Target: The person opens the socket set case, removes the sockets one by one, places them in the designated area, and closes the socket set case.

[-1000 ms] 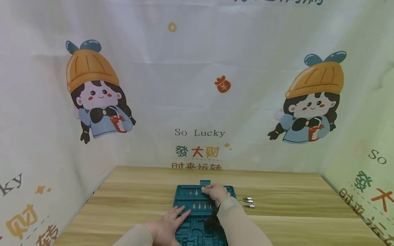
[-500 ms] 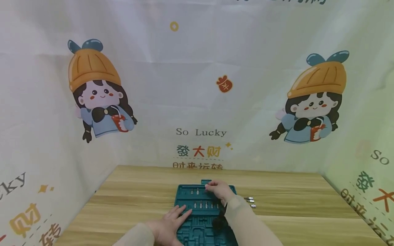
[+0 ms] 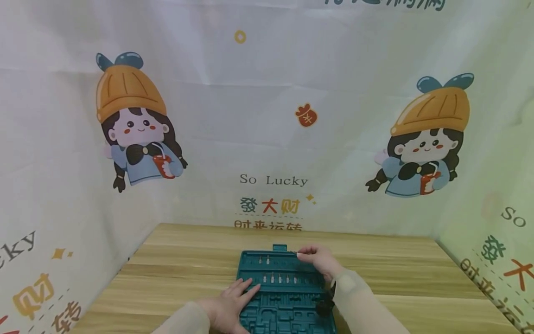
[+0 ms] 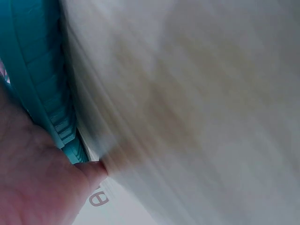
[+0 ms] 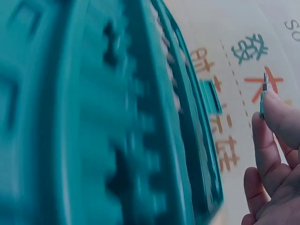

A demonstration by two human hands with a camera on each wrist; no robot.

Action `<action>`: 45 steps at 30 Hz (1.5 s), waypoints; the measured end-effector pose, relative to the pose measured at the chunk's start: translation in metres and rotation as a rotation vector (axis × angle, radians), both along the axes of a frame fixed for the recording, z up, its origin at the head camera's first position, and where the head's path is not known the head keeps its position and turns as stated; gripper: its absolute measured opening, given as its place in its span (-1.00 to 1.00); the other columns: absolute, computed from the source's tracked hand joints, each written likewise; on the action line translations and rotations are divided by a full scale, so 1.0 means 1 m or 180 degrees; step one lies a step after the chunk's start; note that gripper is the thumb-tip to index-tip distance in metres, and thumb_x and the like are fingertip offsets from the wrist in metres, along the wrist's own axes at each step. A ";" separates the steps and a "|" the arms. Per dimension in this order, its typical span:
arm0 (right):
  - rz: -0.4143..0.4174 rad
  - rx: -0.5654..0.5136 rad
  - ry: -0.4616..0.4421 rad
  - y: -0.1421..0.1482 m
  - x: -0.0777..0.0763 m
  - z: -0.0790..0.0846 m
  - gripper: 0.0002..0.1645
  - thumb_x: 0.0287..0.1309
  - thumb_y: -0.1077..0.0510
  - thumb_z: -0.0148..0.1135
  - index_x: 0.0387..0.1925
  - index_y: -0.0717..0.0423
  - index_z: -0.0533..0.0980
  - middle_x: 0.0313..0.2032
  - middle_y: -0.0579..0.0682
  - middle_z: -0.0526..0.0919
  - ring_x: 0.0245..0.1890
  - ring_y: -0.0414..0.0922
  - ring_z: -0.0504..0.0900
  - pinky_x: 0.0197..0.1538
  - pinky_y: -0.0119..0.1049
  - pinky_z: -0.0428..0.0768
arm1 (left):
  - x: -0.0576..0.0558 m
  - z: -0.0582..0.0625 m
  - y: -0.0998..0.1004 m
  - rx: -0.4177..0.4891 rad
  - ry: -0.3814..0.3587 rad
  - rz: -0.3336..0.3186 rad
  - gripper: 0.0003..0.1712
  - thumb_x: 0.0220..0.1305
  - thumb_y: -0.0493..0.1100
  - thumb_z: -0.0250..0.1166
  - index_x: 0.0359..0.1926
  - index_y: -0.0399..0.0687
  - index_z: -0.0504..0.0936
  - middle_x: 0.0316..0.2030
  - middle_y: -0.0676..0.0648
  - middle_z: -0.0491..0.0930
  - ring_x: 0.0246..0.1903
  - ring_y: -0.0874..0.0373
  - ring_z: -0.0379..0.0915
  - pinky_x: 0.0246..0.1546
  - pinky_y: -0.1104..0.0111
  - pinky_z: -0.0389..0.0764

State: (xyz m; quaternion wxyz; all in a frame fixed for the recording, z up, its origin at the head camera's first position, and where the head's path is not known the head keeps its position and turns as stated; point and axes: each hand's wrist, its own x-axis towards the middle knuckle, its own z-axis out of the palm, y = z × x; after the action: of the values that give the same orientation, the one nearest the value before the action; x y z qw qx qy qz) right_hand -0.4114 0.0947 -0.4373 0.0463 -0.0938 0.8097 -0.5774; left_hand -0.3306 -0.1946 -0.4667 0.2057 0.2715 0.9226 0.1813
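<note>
Two far bits [image 3: 268,260] and five near bits [image 3: 280,279] stood in the teal case [image 3: 292,301]; the right hand [image 3: 319,260] pinched another bit [image 5: 266,83], unslotted; the left hand [image 3: 225,306] lay spread.

I'm in a small cloth-walled booth, in what building I can't tell: printed curtains [image 3: 258,130] enclose my wood-grain table [image 3: 179,260] on three sides.
</note>
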 end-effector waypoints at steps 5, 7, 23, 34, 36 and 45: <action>-0.0079 0.0103 0.0088 0.027 0.006 0.003 -0.81 0.17 0.22 0.32 -0.26 0.30 0.59 -0.25 0.04 0.62 -0.15 -0.02 0.52 0.02 0.05 0.43 | -0.005 -0.006 -0.001 0.0003 -0.0019 0.0013 0.20 -0.07 0.55 0.26 0.51 0.47 -0.14 0.50 0.05 -0.21 0.46 -0.14 -0.31 0.24 -0.24 0.08; -0.0109 0.0134 0.0076 0.038 0.009 0.004 -0.81 0.17 0.21 0.32 -0.27 0.30 0.59 -0.25 0.05 0.62 -0.17 -0.02 0.52 0.00 0.04 0.44 | -0.006 -0.007 -0.001 -0.0022 -0.0036 0.0032 0.21 -0.08 0.56 0.26 0.50 0.49 -0.15 0.50 0.06 -0.21 0.46 -0.13 -0.32 0.24 -0.23 0.07; -0.0223 0.0381 -0.0094 0.092 0.022 -0.008 -0.83 0.17 0.19 0.32 -0.32 0.27 0.59 -0.30 0.01 0.62 -0.19 -0.07 0.51 0.00 0.00 0.41 | -0.004 -0.007 -0.001 -0.0003 -0.0003 0.0009 0.19 -0.05 0.53 0.27 0.51 0.47 -0.14 0.50 0.06 -0.20 0.46 -0.14 -0.30 0.22 -0.24 0.12; -0.0230 0.0740 -0.0033 0.108 0.033 -0.019 -0.84 0.09 0.21 0.39 -0.41 0.24 0.59 -0.37 -0.03 0.60 -0.34 -0.11 0.46 -0.25 -0.24 0.40 | -0.014 -0.024 -0.006 0.0043 0.0035 0.0008 0.22 -0.11 0.58 0.25 0.49 0.56 -0.20 0.50 0.11 -0.25 0.47 -0.11 -0.34 0.23 -0.25 0.09; -0.0223 0.0750 -0.0037 0.110 0.034 -0.021 -0.85 0.08 0.22 0.40 -0.41 0.25 0.60 -0.37 -0.04 0.60 -0.33 -0.12 0.47 -0.23 -0.24 0.41 | -0.014 -0.023 -0.006 0.0018 0.0061 0.0010 0.22 -0.10 0.57 0.25 0.49 0.54 -0.21 0.50 0.10 -0.26 0.47 -0.12 -0.35 0.23 -0.24 0.09; -0.0385 0.0777 -0.0082 0.105 0.036 -0.024 -0.89 -0.02 0.32 0.43 -0.49 0.26 0.60 -0.42 -0.06 0.61 -0.35 -0.11 0.47 -0.23 -0.25 0.37 | -0.007 -0.014 -0.003 -0.0011 0.0136 0.0007 0.20 -0.07 0.54 0.27 0.50 0.50 -0.15 0.50 0.08 -0.20 0.46 -0.12 -0.29 0.24 -0.22 0.09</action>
State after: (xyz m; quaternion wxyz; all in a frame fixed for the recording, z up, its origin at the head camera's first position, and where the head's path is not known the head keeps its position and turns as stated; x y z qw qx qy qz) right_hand -0.3753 0.1999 -0.4614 0.0329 -0.0310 0.8775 -0.4775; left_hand -0.3373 -0.1974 -0.4805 0.1862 0.2739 0.9274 0.1741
